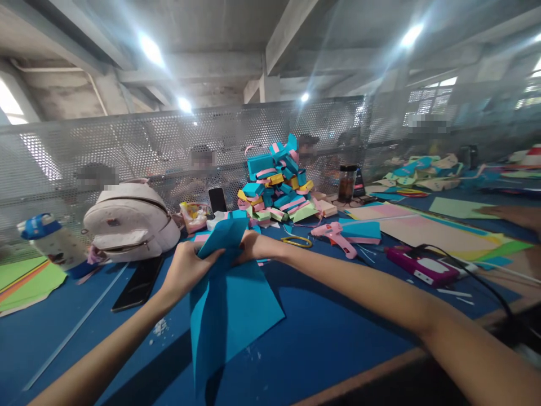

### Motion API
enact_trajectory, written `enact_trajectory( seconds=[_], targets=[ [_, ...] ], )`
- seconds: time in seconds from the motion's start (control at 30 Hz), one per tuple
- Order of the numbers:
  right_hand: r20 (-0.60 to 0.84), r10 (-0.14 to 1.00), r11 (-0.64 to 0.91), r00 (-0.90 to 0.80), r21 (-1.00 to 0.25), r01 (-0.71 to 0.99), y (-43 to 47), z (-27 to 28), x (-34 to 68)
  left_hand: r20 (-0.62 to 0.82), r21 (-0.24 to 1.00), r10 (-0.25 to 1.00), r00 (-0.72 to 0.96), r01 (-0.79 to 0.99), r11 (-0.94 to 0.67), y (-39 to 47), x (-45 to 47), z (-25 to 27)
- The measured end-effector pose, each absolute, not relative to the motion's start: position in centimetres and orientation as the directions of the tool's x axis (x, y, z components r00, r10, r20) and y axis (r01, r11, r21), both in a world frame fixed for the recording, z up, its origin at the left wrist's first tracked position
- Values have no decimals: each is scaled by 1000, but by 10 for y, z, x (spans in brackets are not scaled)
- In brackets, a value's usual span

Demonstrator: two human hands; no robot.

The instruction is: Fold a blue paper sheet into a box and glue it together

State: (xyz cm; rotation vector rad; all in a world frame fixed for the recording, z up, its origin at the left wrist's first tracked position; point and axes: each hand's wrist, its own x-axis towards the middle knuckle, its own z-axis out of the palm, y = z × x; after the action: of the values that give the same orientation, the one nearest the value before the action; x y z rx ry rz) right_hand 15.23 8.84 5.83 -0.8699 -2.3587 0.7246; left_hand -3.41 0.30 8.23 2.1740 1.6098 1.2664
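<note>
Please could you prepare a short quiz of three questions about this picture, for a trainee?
1. What does the left hand hold?
2. True or false: the pink glue gun lies on the table.
3. Which thing is to the left of the white backpack?
A) the glue gun
B) the bottle
C) the purple box

Key:
1. Blue paper
2. True
3. B

Craft workshop: concrete beams [291, 35], glue gun [335, 234]

Paper [245, 299] blue; table [325, 344] darker blue; backpack [129, 211] off-white; glue gun [333, 232] pink; pile [276, 183] blue, pink, yellow; panel [169, 138] grey, dotted.
</note>
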Motion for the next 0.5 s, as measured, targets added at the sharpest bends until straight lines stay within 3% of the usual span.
enact_trajectory(
  seconds=[0.23, 0.5],
  targets=[
    [340, 711, 674, -615, -578, 460, 92, 66, 165, 581, 518, 811, 67, 738, -432, 14, -25, 87],
    [366, 751, 644, -549, -592, 485, 93, 67, 173, 529, 562, 846, 63, 721, -405, 25, -23, 85]
  ],
)
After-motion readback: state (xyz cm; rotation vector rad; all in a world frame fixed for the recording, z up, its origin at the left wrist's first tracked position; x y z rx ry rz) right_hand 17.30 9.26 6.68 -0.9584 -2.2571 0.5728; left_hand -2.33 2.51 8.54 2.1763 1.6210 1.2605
